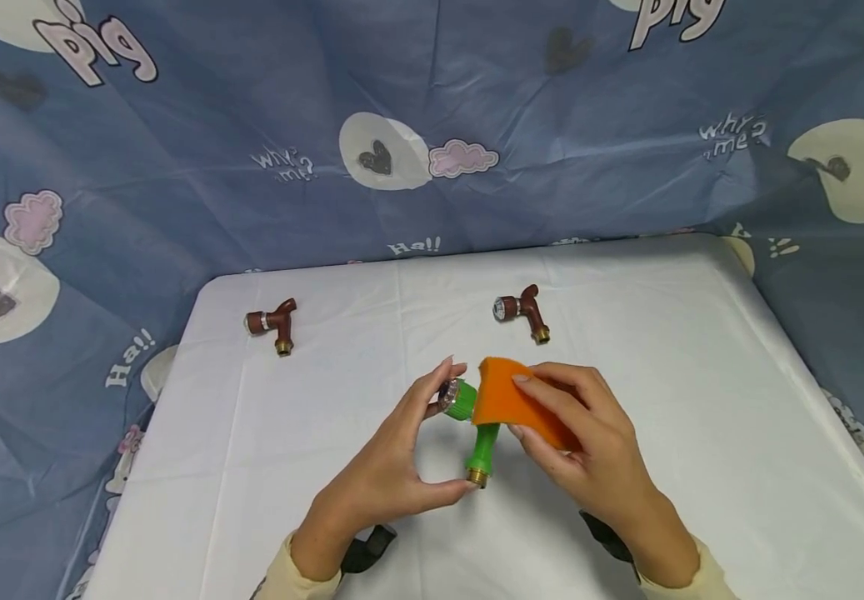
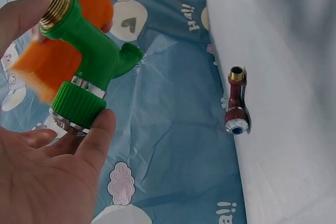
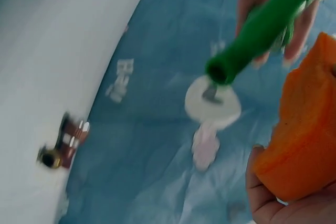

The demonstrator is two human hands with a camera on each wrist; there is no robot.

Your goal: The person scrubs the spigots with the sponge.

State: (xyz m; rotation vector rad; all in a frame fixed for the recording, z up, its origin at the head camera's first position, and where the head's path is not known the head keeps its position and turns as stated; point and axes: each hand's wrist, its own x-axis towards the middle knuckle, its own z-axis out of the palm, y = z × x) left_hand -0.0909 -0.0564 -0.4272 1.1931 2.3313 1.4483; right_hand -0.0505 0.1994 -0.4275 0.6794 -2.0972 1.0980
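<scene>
Green plastic forms the body of the tap [image 1: 483,450], held above the table [image 1: 327,517] between the person's two hands. The left hand [image 1: 390,467] has its grip spread along it, thumb at the brass threaded end and fingers at the ribbed knob with its clear, faceted cap, so the piece is grasped from end to end. A silver ring sits between knob and body, and the left wrist view shows the short spout angling off on the other side. The right hand [image 1: 596,442] has its grip clasped on an orange sponge [image 1: 502,396], thumb on one side and fingers on the other. From the head camera the sponge covers part of the tap; the right wrist view shows backdrop between the two, and I cannot tell whether they touch anywhere. Farther back on the white-covered table lie two brown taps: the left brown tap [image 1: 277,321] and the right brown tap [image 1: 527,312], well apart, each with a brass end. Behind hangs a blue cloth [image 1: 252,83] printed with hearts, pink clouds and lettering. Pale sleeves [image 1: 300,575] reach both wrists.
</scene>
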